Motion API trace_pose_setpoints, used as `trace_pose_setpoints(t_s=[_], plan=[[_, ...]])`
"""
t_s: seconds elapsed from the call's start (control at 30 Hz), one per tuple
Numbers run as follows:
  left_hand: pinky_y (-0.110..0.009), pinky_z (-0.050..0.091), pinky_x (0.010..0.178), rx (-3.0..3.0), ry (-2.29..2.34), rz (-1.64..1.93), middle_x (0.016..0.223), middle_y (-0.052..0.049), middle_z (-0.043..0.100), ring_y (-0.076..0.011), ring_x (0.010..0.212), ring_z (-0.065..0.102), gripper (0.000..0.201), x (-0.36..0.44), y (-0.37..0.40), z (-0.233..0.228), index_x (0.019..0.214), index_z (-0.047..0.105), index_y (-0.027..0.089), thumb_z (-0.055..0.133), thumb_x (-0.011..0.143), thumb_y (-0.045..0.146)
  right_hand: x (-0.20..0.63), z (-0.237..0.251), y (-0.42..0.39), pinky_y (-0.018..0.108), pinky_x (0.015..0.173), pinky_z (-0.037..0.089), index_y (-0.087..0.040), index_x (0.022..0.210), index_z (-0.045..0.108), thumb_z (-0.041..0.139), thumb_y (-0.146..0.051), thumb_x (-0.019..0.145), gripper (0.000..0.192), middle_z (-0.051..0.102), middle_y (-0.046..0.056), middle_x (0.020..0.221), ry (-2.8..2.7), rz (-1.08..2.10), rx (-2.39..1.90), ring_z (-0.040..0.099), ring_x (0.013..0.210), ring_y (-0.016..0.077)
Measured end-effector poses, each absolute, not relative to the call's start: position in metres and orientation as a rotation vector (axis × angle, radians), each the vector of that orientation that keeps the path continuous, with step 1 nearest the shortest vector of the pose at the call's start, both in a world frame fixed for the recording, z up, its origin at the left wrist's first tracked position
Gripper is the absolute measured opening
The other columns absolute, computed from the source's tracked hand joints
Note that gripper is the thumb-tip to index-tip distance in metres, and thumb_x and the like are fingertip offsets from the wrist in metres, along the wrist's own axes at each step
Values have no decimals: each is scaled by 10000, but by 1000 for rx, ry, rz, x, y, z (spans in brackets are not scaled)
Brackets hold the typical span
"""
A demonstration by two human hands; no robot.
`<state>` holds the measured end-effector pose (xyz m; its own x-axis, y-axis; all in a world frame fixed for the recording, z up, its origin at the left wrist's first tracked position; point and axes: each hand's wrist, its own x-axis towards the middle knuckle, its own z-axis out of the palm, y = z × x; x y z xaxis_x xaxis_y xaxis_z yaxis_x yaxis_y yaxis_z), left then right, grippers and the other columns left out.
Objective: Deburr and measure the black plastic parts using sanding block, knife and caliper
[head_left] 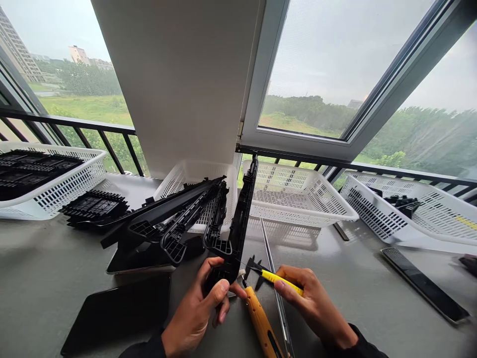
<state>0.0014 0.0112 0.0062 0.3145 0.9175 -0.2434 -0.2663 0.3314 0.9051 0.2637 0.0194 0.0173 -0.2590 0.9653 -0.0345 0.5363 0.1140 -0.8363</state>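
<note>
My left hand (pixel 201 303) is closed around the lower end of a long black plastic strip (pixel 244 209), which stands up and leans slightly right. Between the fingers of my right hand (pixel 313 301) is a yellow utility knife (pixel 281 282), its tip pointing left toward the strip's lower end. I cannot tell whether the blade touches the plastic. Under and between my hands lie a tool with an orange-yellow handle (pixel 261 318), a dark caliper (pixel 260 283), partly hidden by the knife, and a thin metal bar (pixel 283 323).
More black plastic strips (pixel 179 209) rest across a white basket (pixel 171 174) to the left. Another white basket (pixel 335 206) stands behind my right hand. Further baskets with black parts (pixel 70 191) (pixel 372 219) sit at both sides. Dark flat panels (pixel 119 313) (pixel 425 283) lie on the grey table.
</note>
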Motion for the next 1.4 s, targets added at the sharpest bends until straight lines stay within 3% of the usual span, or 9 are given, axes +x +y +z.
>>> trace_pose_setpoints(t_s=[0.07,0.27,0.43,0.6,0.97,1.07,1.23,1.3,1.4], plan=[[-309,404,616,871,894,936,869,-54,794,-93,505,468,675,2,11,4,1312,445,216,759,885,634,264,16,20,311,593,230,-211,672,502,492,-720,999,605,365,-40,646,-1871,1035,-1445,356,606,141],[-298,396,608,837,910,956,584,82,621,-150,553,518,851,3,9,-2,1504,317,176,754,910,600,263,13,20,312,584,218,-214,664,487,485,-719,1002,608,358,-40,646,-1847,1036,-1455,343,607,140],[-291,410,618,853,974,964,645,78,643,-118,529,494,840,3,9,5,1513,395,202,761,890,631,257,14,19,310,566,207,-216,664,474,489,-691,1009,587,338,-47,639,-1835,1055,-1440,324,593,131],[-287,412,590,890,953,945,970,-33,759,-76,503,490,841,3,10,2,1509,364,230,756,888,640,256,13,20,309,568,207,-214,666,479,493,-683,1011,583,345,-44,645,-1814,1044,-1444,332,601,133],[-319,441,648,892,970,888,961,-37,743,-98,542,496,908,2,9,9,1550,273,217,733,899,652,255,10,19,305,566,218,-215,656,476,503,-676,1013,584,353,-46,641,-1791,1027,-1415,332,590,129],[-325,426,641,912,965,898,1004,-38,730,-90,530,482,852,3,7,10,1529,320,236,722,906,655,249,10,17,300,563,228,-212,660,497,497,-677,1012,584,369,-46,629,-1766,1002,-1413,346,583,129],[-328,396,663,920,1037,929,600,115,557,-129,526,457,923,5,3,11,1608,219,206,696,942,631,230,9,12,291,552,248,-209,670,512,463,-726,991,611,386,-43,602,-1778,1019,-1444,367,563,130],[-326,391,665,929,1043,937,563,131,522,-135,529,452,928,5,3,9,1612,205,206,691,945,631,224,9,11,288,552,258,-209,664,505,459,-739,982,620,400,-38,601,-1763,1012,-1468,374,565,131],[-324,394,654,919,1023,929,655,97,607,-116,515,435,980,5,4,8,1589,222,219,714,890,697,220,8,9,283,544,263,-209,657,502,468,-744,975,623,405,-38,595,-1726,1012,-1470,371,560,129]])
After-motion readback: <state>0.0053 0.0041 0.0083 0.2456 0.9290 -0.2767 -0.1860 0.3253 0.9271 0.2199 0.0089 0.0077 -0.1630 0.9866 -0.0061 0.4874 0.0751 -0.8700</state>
